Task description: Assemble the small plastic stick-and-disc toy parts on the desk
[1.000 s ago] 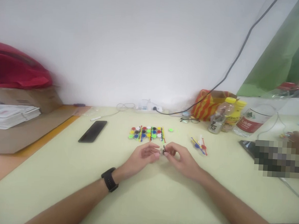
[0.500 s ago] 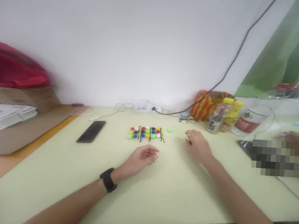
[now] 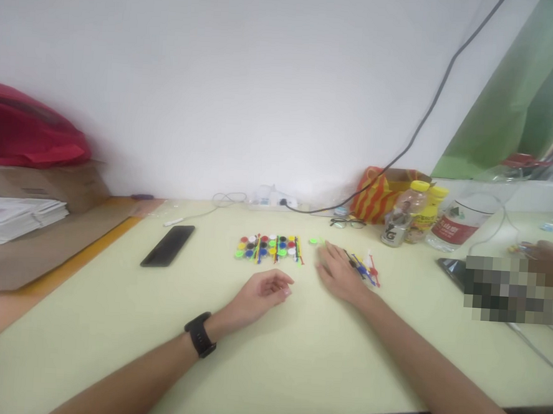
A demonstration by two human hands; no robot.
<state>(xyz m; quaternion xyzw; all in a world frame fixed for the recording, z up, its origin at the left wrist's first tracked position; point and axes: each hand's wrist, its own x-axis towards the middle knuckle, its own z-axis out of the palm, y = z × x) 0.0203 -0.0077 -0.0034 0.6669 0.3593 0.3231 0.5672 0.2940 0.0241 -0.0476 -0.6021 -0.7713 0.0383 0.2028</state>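
Observation:
My right hand [image 3: 340, 274] lies low over the table with its fingers stretched out, the tips beside a small green disc [image 3: 312, 242]. Whether anything is under those fingertips is hidden. Just right of it several thin coloured sticks [image 3: 370, 269] lie loosely, in black, blue, red and white. My left hand [image 3: 265, 294] rests on its side, fingers loosely curled and thumb apart, with nothing visible in it. Beyond it, small coloured discs [image 3: 264, 251] sit in tidy groups, with rows of thin sticks [image 3: 277, 249] between and beside them.
A black phone [image 3: 168, 246] lies at left, near a stack of papers [image 3: 18, 219]. Eyeglasses [image 3: 348, 223], a striped bag [image 3: 375, 197], bottles [image 3: 400, 218] and a large jug [image 3: 457, 227] stand along the back right. Another person's hand [image 3: 549, 264] is at far right.
My right hand has moved left towards the green disc, its fingers now flatter, uncovering the loose sticks on its right. The left hand stays almost where it was.

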